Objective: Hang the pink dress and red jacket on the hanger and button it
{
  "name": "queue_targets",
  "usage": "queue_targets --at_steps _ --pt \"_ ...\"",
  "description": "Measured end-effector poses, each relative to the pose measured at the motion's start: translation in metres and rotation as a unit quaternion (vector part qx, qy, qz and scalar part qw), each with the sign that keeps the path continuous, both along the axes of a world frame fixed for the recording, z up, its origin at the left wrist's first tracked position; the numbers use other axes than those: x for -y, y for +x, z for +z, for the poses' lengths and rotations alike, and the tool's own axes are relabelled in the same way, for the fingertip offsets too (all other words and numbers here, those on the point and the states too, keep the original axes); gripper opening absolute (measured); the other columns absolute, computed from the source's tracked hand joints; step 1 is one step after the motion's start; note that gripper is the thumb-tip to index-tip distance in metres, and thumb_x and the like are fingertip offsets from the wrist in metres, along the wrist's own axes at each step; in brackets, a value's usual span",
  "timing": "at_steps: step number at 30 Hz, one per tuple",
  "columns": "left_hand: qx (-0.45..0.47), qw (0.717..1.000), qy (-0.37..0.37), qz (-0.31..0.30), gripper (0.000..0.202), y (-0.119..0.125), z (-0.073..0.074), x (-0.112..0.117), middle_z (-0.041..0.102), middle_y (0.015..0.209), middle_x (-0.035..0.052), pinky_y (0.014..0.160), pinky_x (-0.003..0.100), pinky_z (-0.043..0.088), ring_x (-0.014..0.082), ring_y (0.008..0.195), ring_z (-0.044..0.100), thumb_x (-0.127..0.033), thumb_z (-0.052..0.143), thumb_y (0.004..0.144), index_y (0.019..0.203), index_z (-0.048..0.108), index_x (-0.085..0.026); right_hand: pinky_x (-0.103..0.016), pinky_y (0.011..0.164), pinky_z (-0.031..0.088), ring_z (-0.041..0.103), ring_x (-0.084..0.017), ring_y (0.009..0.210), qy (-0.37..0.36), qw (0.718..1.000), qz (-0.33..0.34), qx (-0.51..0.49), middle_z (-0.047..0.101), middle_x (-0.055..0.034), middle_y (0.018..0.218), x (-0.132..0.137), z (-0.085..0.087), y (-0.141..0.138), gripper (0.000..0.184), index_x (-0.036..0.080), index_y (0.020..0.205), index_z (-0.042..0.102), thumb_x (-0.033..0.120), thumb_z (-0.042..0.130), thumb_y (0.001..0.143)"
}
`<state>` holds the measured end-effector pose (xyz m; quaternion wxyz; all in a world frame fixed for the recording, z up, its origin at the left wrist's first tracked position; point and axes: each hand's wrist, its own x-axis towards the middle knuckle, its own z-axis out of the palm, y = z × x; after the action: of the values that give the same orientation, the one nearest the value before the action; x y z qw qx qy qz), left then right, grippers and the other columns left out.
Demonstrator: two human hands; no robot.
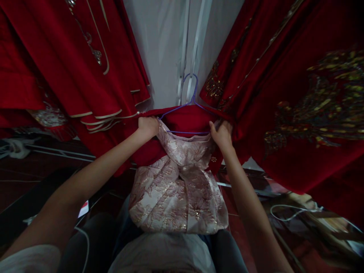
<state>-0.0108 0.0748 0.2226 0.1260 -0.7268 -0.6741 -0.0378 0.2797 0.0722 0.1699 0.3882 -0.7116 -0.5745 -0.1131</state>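
A pale pink brocade garment [179, 189] with gold floral thread hangs down in front of me from a blue wire hanger [190, 99]. A red garment [184, 120] lies over the same hanger behind it. My left hand [148, 127] is closed on the cloth at the hanger's left shoulder. My right hand [221, 133] is closed on the cloth at the right shoulder. The hanger's hook rises between my hands towards white ribbons [191, 45].
Red embroidered robes hang close on the left [71, 64] and on the right [298, 106], with a white wall [165, 49] between them. A dark floor lies below, with a white cable [292, 212] at lower right and metal rails [57, 151] at left.
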Motion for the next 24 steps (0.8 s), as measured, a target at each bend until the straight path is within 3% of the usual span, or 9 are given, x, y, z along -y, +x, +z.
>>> queue_targets --at_steps 4,7,9,11,14,17,19,22,24 --pt "-0.012 1.0 0.012 -0.018 0.042 -0.004 -0.008 0.002 0.067 0.103 0.0262 0.076 0.037 0.047 0.0322 0.097 0.066 -0.025 0.034 0.09 0.108 0.061 0.0 -0.046 0.091 0.039 0.052 -0.034 0.107 -0.014 0.999 -0.014 0.038 0.06 -0.0257 0.107 -0.003 0.017 0.017 0.058 0.008 0.104 0.058 0.059 0.036 0.089" --pt "-0.016 0.999 0.015 -0.026 0.047 -0.01 -0.008 0.002 0.068 0.099 0.0259 0.077 0.04 0.049 0.0345 0.098 0.066 -0.032 0.032 0.091 0.107 0.063 0.0 -0.039 0.081 0.042 0.057 -0.031 0.093 -0.102 0.994 0.006 0.028 0.064 -0.0194 0.091 0.001 0.036 0.032 0.062 0.013 0.086 0.063 0.069 0.036 0.084" --pt "-0.007 1.0 -0.005 -0.025 0.051 -0.017 -0.004 -0.001 0.068 0.101 0.0238 0.079 0.04 0.049 0.0342 0.099 0.065 -0.037 0.029 0.091 0.105 0.065 -0.003 -0.033 0.068 0.042 0.058 -0.025 0.073 -0.204 0.977 0.065 0.003 0.062 -0.0112 0.07 0.007 0.051 0.043 0.066 0.017 0.068 0.06 0.077 0.037 0.078" --pt "0.014 0.999 -0.031 -0.025 0.055 -0.026 0.002 -0.007 0.069 0.103 0.0211 0.082 0.038 0.049 0.0324 0.1 0.065 -0.041 0.026 0.093 0.103 0.068 -0.006 -0.029 0.059 0.038 0.054 -0.019 0.061 -0.254 0.957 0.141 -0.027 0.057 -0.005 0.059 0.016 0.062 0.055 0.066 0.018 0.061 0.057 0.081 0.04 0.074" --pt "0.059 0.995 -0.044 -0.06 0.057 -0.041 0.005 -0.016 0.069 0.107 0.0152 0.087 0.035 0.048 0.0285 0.103 0.065 -0.044 0.023 0.094 0.111 0.066 -0.012 -0.025 0.057 0.038 0.053 -0.015 0.062 -0.27 0.925 0.252 -0.084 0.06 -0.0017 0.065 0.029 0.069 0.068 0.064 0.018 0.069 0.062 0.079 0.046 0.072" --pt "0.11 0.987 -0.019 -0.115 0.051 -0.055 -0.003 -0.02 0.067 0.117 0.0079 0.089 0.031 0.047 0.0236 0.106 0.063 -0.047 0.026 0.094 0.128 0.056 -0.022 -0.025 0.059 0.041 0.055 -0.016 0.066 -0.314 0.899 0.288 -0.105 0.065 -0.0024 0.073 0.037 0.064 0.074 0.06 0.018 0.079 0.068 0.075 0.055 0.069" --pt "0.137 0.98 -0.002 -0.142 0.05 -0.061 -0.01 -0.022 0.065 0.12 0.0058 0.089 0.029 0.046 0.0209 0.105 0.063 -0.047 0.029 0.094 0.133 0.051 -0.025 -0.025 0.058 0.042 0.055 -0.016 0.066 -0.293 0.906 0.283 -0.113 0.065 -0.0027 0.074 0.037 0.056 0.075 0.058 0.017 0.081 0.068 0.073 0.057 0.069" --pt "0.164 0.967 0.039 -0.191 0.047 -0.063 -0.02 -0.025 0.065 0.119 0.0068 0.09 0.029 0.046 0.0196 0.105 0.062 -0.043 0.032 0.095 0.131 0.054 -0.023 -0.025 0.06 0.043 0.055 -0.014 0.066 -0.153 0.934 0.286 -0.149 0.065 -0.0022 0.076 0.034 0.045 0.072 0.054 0.018 0.086 0.067 0.07 0.053 0.075" --pt "0.178 0.957 0.066 -0.219 0.044 -0.062 -0.023 -0.025 0.066 0.117 0.0077 0.092 0.029 0.045 0.0195 0.105 0.061 -0.039 0.032 0.095 0.123 0.06 -0.02 -0.024 0.059 0.043 0.055 -0.014 0.065 -0.075 0.938 0.292 -0.17 0.064 -0.0021 0.076 0.031 0.038 0.068 0.048 0.019 0.089 0.066 0.064 0.055 0.077"
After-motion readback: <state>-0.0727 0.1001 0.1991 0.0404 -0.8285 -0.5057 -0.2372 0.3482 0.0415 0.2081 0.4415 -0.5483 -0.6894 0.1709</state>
